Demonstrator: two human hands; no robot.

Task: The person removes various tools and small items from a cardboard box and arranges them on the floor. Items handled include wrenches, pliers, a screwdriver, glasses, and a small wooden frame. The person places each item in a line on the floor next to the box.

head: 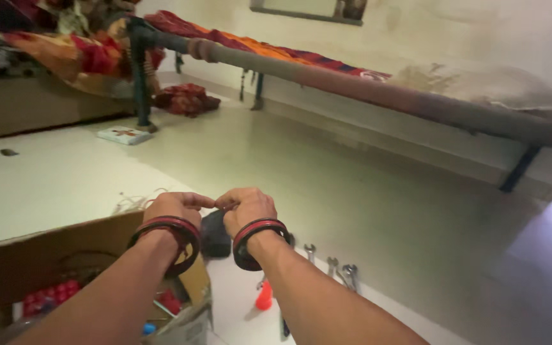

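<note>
My left hand (177, 207) and my right hand (245, 207) are held together in front of me, fingertips touching above the floor. Both have the fingers curled and pinched; whatever lies between the fingertips is too small to make out. Each wrist wears red and dark bangles. Directly below the hands lies a dark rounded object (215, 235). An open cardboard box (46, 255) with red items and other small parts stands under my left forearm.
Several metal wrenches (330, 263) and an orange-red tool handle (264, 296) lie on the pale floor by my right forearm. A metal-framed cot (378, 92) with a patterned cloth spans the back. A small flat box (124, 135) lies near its leg.
</note>
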